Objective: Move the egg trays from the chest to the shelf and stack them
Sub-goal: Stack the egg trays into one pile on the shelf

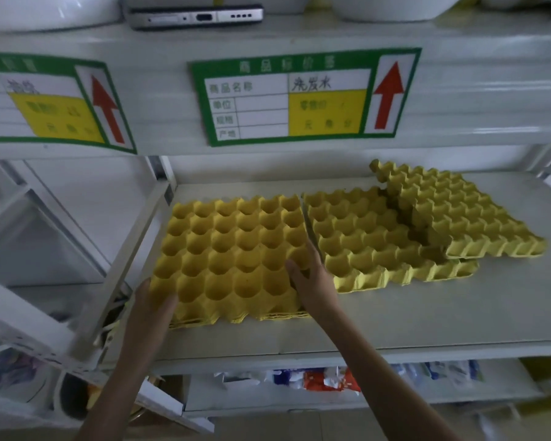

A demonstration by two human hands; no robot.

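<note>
Head view: your left hand gripped the left stack of egg trays at its 7 o'clock corner; your right hand, fingers spread flat, pressed its 4 o'clock edge. Loose trays lay on the shelf at 3 o'clock, nearer your right hand.

The light here is dim and flat, with a greyish cast over the white shelf. The yellow egg trays are the brightest colour, yet their cups sink into soft shadow, darkest where the right-hand trays overlap. No hard glare shows; only a faint sheen on the price label above. The wide lens bends the shelf edges, bowing them toward the corners. Sharpness is poor throughout: the label print is smeared, the lower left corner blurs, and both forearms look soft and dark.
</note>
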